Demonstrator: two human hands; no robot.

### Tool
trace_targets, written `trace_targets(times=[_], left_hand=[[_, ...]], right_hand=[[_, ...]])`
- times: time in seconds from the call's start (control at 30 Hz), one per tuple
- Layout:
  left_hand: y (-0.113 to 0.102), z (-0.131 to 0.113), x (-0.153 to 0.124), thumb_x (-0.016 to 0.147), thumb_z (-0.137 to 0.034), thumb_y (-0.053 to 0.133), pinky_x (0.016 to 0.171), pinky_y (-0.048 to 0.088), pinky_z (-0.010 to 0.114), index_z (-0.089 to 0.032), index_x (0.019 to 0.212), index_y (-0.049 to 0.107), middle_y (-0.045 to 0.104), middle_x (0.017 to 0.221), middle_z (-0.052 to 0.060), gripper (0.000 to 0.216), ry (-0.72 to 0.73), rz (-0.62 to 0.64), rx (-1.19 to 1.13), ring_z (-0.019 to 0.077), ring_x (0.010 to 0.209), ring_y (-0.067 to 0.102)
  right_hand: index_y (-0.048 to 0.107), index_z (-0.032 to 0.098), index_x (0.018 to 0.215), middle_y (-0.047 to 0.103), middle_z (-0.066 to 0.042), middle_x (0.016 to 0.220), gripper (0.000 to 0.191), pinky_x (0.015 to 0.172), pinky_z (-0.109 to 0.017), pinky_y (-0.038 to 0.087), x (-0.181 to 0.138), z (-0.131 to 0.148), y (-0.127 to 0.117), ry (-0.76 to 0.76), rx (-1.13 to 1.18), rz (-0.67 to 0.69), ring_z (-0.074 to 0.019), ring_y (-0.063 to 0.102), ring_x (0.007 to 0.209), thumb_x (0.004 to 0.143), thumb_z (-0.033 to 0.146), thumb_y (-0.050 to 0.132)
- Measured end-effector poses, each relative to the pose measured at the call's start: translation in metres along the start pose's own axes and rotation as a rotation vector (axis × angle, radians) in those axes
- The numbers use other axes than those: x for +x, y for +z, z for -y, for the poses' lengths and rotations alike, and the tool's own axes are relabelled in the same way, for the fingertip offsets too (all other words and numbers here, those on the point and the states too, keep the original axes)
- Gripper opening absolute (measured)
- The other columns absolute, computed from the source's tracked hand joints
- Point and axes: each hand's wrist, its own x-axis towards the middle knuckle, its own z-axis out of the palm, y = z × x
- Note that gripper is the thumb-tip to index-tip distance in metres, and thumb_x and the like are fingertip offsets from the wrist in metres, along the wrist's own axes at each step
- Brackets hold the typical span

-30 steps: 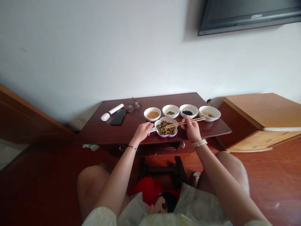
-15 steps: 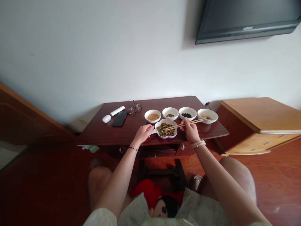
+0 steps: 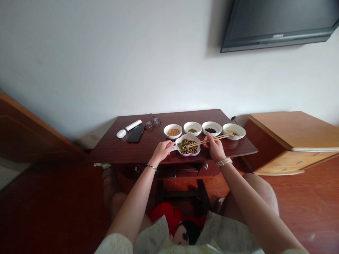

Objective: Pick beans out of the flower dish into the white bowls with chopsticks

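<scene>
Mixed beans [image 3: 182,149] in a flower-shaped dish [image 3: 188,154], centre of the frame: the work is judged only partly done.
The dish's handle [image 3: 173,149] is held by the closed fingers of the left hand [image 3: 162,151]; chopsticks [image 3: 222,136] are pinched in the right hand [image 3: 215,148], tips among the mix. Yellow beans [image 3: 173,132], small green beans [image 3: 192,130] and black beans [image 3: 210,130] are kept apart in three white bowls [image 3: 171,137] just above; the contents of a fourth bowl [image 3: 234,138], right of centre, are too small to identify. Plenty is left unsorted in the dish.
</scene>
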Motion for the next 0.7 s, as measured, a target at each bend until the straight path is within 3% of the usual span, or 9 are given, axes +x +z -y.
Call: trace_targets(times=[0.7], left_hand=[[-0.0027, -0.0036, -0.0018, 0.107, -0.067, 0.044, 0.065, 0.037, 0.025, -0.020, 0.091, 0.072, 0.060, 0.060, -0.003, 0.057, 0.004, 0.001, -0.009, 0.0137, 0.057, 0.057]], right_hand=[[0.062, 0.019, 0.085, 0.061, -0.001, 0.079, 0.059, 0.058, -0.025, 0.046, -0.0021, 0.0079, 0.0042, 0.041, 0.032, 0.004, -0.0101, 0.053, 0.065, 0.087, 0.076, 0.077]])
